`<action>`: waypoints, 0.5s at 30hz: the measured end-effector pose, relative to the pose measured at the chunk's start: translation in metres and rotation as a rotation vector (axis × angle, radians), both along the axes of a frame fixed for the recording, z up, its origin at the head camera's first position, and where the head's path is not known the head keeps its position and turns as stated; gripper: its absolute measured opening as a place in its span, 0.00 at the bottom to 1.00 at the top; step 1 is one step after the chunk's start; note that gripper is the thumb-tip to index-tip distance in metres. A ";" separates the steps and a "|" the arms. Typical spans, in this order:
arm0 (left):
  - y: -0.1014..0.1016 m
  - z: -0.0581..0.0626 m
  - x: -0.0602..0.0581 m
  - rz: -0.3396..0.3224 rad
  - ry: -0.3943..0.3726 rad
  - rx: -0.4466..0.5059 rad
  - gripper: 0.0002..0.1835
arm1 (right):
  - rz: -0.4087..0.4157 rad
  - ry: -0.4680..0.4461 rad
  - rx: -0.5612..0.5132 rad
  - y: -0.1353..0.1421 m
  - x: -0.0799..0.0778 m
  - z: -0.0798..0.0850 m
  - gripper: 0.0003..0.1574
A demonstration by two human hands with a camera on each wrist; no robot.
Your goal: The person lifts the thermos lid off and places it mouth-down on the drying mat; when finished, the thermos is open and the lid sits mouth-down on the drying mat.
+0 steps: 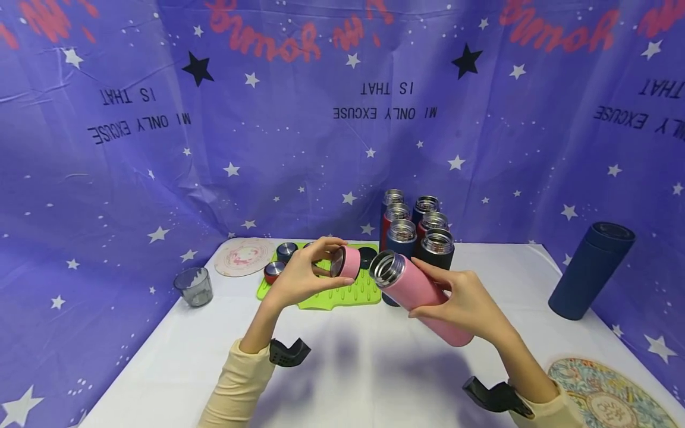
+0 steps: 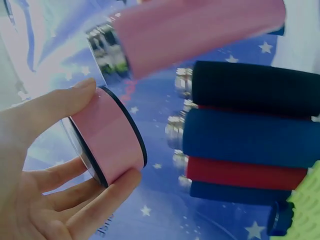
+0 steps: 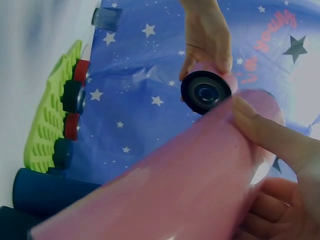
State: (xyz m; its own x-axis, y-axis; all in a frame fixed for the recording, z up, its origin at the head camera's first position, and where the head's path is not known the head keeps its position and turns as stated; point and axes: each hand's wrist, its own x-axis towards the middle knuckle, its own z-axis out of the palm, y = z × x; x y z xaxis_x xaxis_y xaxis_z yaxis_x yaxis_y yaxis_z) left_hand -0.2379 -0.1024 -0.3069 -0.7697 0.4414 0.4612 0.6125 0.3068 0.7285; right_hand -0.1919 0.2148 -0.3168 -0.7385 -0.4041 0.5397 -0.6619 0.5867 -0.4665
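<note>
We hold the pink lid point(image 1: 346, 262) in our left hand point(image 1: 301, 279) — the thumb is on top and the fingers curl under it, so it is pinched by its round side. In the left wrist view the lid point(image 2: 111, 135) sits between the thumb above and the fingertips below, with its black rim turned away from the palm. Our right hand point(image 1: 464, 302) grasps the pink bottle point(image 1: 420, 295) around its body; the bottle is tilted, its open steel mouth pointing up and left toward the lid. The two are close but apart, both lifted above the white table point(image 1: 342, 368).

Behind the bottle stands a group of open flasks point(image 1: 420, 229) in dark blue, red and black, close together. Just left of them lies the green mat point(image 1: 353, 294), with several loose lids point(image 1: 279, 261) on it. Further left we see a round coaster point(image 1: 244, 256) and a small grey glass point(image 1: 194, 286). At the right, a tall dark blue tumbler point(image 1: 591, 270) stands against the starry cloth — and near us a patterned round mat point(image 1: 610, 395).
</note>
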 end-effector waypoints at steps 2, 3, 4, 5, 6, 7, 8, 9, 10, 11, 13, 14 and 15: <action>-0.002 -0.004 -0.002 0.021 -0.005 -0.030 0.35 | -0.009 -0.032 -0.048 0.004 0.001 -0.001 0.51; -0.002 -0.005 -0.003 0.028 -0.001 -0.043 0.36 | -0.014 -0.047 -0.071 0.006 0.002 -0.002 0.50; -0.003 -0.007 -0.004 0.035 0.002 -0.055 0.36 | -0.021 -0.057 -0.091 0.009 0.003 -0.002 0.49; -0.004 -0.009 -0.006 0.042 0.007 -0.065 0.36 | -0.033 -0.062 -0.105 0.012 0.004 -0.002 0.48; -0.005 -0.011 -0.008 0.047 0.013 -0.075 0.36 | -0.045 -0.068 -0.120 0.014 0.005 -0.002 0.47; -0.006 -0.013 -0.010 0.051 0.018 -0.083 0.36 | -0.056 -0.071 -0.134 0.017 0.006 -0.002 0.47; -0.007 -0.015 -0.012 0.059 0.023 -0.092 0.36 | -0.066 -0.076 -0.148 0.020 0.007 -0.002 0.47; -0.007 -0.017 -0.014 0.066 0.026 -0.102 0.36 | -0.078 -0.079 -0.159 0.023 0.008 -0.001 0.47; -0.008 -0.020 -0.016 0.075 0.027 -0.112 0.35 | -0.091 -0.083 -0.170 0.026 0.009 -0.001 0.47; -0.008 -0.022 -0.019 0.085 0.028 -0.125 0.35 | -0.102 -0.086 -0.181 0.029 0.010 -0.001 0.47; -0.009 -0.028 -0.023 0.103 0.024 -0.148 0.35 | -0.120 -0.092 -0.205 0.033 0.011 -0.001 0.47; -0.009 -0.031 -0.025 0.113 0.018 -0.158 0.35 | -0.128 -0.095 -0.217 0.035 0.012 -0.002 0.47; -0.009 -0.034 -0.028 0.116 0.015 -0.166 0.36 | -0.136 -0.093 -0.227 0.037 0.013 -0.002 0.47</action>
